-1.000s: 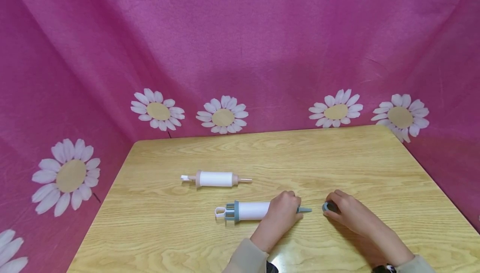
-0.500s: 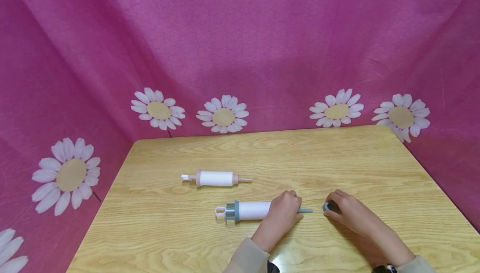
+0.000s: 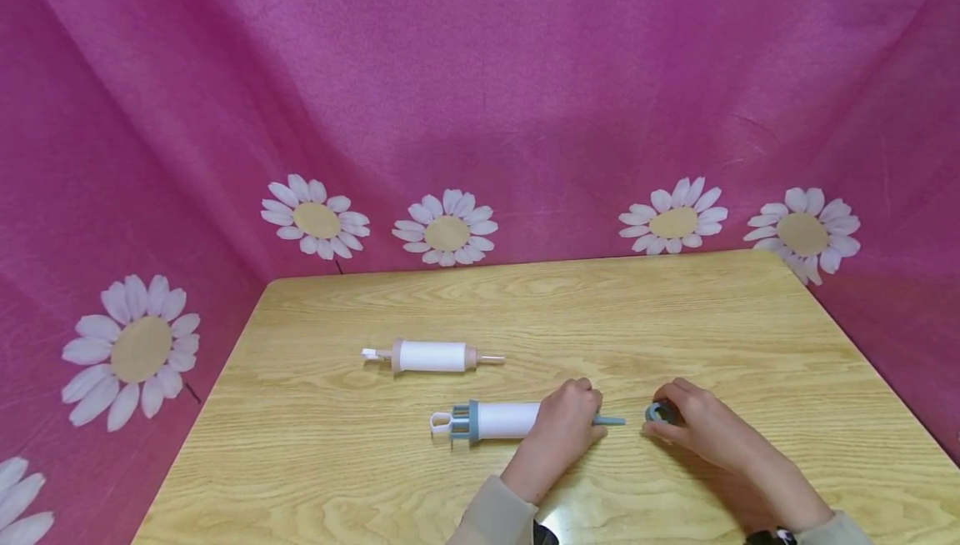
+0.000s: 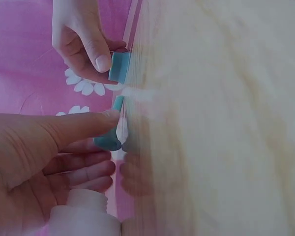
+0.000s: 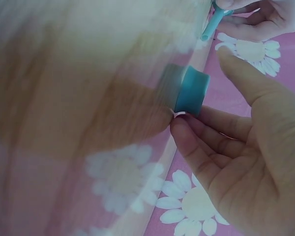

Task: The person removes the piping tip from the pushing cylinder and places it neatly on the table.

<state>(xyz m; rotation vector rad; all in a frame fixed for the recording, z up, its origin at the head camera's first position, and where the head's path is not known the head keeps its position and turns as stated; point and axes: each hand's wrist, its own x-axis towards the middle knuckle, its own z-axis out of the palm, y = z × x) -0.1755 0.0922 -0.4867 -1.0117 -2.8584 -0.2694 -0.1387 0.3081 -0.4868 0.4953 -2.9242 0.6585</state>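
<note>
In the head view my left hand pinches a teal tapered nozzle, its narrow end pointing right. Under that hand lies a syringe-like press with a white barrel and a white pull handle. The left wrist view shows the barrel's threaded white neck below the palm, apart from the nozzle. To the right, my right hand is at a short teal ring standing on the table. Its fingers touch the ring's lower edge, while the thumb stands off from it.
A second press with a white barrel and beige ends lies behind the first on the wooden table. A pink curtain with daisies hangs behind and along the sides of the table.
The teal ring has turned under my right fingers, so its round opening shows more. My right thumb has shifted slightly off it. My left hand and both presses have hardly moved.
</note>
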